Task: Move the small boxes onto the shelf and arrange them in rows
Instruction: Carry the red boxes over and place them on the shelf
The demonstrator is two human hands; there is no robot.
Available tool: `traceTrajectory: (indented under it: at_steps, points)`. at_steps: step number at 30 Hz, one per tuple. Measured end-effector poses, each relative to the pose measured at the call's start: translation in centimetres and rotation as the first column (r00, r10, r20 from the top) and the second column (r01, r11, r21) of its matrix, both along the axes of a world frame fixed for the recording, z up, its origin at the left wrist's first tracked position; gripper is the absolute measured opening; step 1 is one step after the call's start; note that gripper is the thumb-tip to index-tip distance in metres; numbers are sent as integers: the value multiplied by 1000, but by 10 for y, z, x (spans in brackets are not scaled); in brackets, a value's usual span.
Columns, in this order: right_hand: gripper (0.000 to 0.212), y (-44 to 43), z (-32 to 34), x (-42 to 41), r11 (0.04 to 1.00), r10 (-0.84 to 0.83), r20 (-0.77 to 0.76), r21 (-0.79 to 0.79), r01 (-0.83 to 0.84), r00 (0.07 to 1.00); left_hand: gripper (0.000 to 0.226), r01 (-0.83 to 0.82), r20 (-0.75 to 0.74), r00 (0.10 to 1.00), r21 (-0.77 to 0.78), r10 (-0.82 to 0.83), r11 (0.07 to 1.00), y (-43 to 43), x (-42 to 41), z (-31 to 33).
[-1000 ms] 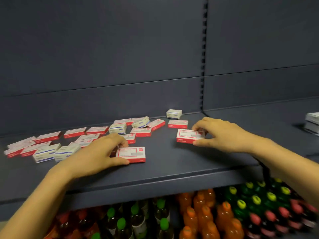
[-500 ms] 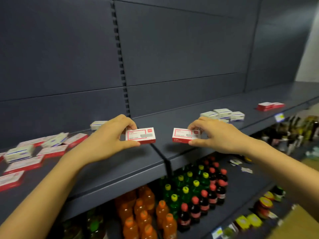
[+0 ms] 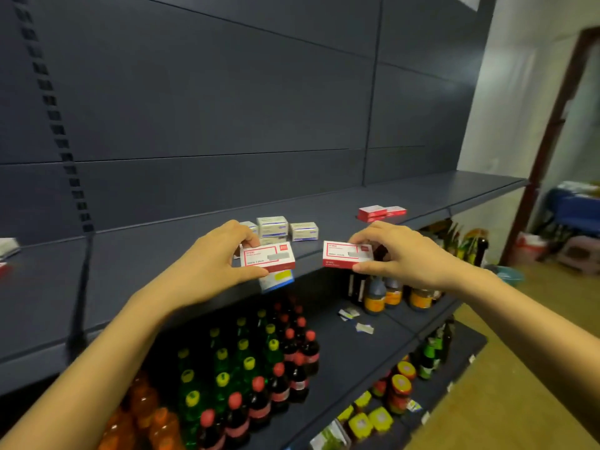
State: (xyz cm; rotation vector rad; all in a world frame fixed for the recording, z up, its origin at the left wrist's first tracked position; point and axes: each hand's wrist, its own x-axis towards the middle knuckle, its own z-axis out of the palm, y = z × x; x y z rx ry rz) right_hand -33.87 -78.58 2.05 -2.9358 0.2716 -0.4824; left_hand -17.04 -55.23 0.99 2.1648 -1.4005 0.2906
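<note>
My left hand point(image 3: 207, 264) pinches a small red-and-white box point(image 3: 268, 256) between thumb and fingers, held just above the front edge of the dark blue shelf point(image 3: 146, 258). A second red-and-white box point(image 3: 346, 253) sits in my right hand point(image 3: 399, 254), level with the first and a short gap to its right. Behind them on the shelf stand several white boxes with blue print point(image 3: 287, 228), some stacked. Two red boxes point(image 3: 381, 212) lie side by side farther right on the shelf.
Below the shelf, lower shelves point(image 3: 354, 345) hold rows of orange, green and red-capped bottles point(image 3: 259, 368) and jars point(image 3: 386, 295). A price tag point(image 3: 276, 280) hangs on the shelf edge. A doorway point(image 3: 552, 141) and a wooden floor point(image 3: 535, 319) lie to the right.
Both hands lifted their boxes off the shelf and carried them rightward along it. The scattered boxes on the left have slid out of view; the white and red stacks are now close.
</note>
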Motion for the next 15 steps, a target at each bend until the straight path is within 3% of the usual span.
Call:
traceTrajectory:
  at_steps: [15]
  points:
    - [45,-194,-11,-6,996,-83,-36,15,83,996,34,41,19,999,32,-42,999,-208,9,-4]
